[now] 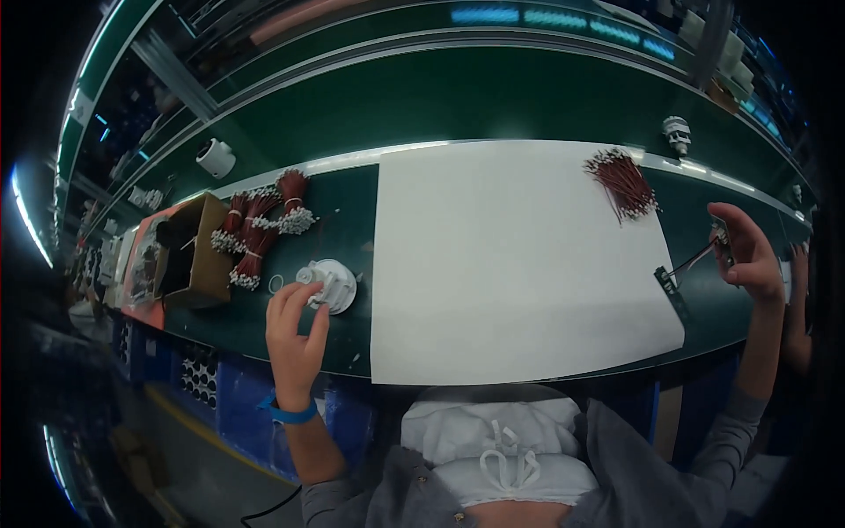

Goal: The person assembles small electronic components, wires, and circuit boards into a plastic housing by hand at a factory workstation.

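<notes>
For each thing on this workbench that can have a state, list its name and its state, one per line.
Left hand: fingertips on the white round part.
Right hand: raised, pinching a small tool.
Cardboard box: open.
Tied wire bundles: piled beside the box.
Loose wire bundle: lying on the white sheet.

The right hand [748,255] hides most of a small tool [720,234], too small to identify.

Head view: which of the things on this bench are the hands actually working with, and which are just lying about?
In hand:
- round white plastic part, touched by the left hand
- small tool with a red wire, held by the right hand

Lying about:
- white sheet
- bundles of red wires
- loose red wires
- cardboard box
- white part on the belt
</notes>
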A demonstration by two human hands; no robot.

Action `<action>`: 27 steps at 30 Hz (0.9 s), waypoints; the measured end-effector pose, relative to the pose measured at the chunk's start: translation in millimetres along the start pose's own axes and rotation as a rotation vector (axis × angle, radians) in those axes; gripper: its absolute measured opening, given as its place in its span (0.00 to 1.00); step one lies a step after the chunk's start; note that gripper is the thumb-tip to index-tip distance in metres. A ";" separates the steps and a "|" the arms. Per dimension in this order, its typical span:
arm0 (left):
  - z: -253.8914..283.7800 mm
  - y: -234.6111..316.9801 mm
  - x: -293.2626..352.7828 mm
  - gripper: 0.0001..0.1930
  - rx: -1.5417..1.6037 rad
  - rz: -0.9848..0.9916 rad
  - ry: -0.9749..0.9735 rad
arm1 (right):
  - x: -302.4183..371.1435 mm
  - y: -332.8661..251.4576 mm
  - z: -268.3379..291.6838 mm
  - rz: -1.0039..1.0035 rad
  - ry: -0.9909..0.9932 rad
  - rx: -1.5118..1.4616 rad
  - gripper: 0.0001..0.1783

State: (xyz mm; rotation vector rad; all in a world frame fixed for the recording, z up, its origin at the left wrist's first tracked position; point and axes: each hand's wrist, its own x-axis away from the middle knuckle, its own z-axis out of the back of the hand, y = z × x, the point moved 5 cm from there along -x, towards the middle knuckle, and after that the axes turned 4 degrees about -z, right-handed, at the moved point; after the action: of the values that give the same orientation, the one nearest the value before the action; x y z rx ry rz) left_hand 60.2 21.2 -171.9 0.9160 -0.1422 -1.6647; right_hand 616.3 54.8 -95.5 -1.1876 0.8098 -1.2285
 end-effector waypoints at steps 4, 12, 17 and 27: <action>12.8 -11.3 -7.2 0.15 -0.057 0.011 0.082 | -38.0 9.6 -74.4 0.047 -0.147 -0.137 0.49; -34.7 -32.7 -40.9 0.34 0.134 0.320 -0.213 | -77.2 57.3 -121.3 -0.001 -0.127 -0.214 0.41; -53.9 9.5 -49.8 0.29 0.352 0.240 -0.040 | -93.1 81.9 -108.3 -0.117 -0.067 -0.182 0.37; -131.7 93.7 -20.6 0.32 0.077 0.087 -0.129 | -112.2 82.7 -47.7 -0.115 0.243 0.615 0.22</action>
State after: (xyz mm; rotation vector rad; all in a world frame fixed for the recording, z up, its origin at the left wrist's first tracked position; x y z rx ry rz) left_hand 216.3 57.4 -201.5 0.8474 -0.3314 -1.6463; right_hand 570.3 146.6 -201.1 -0.5963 0.4802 -1.5901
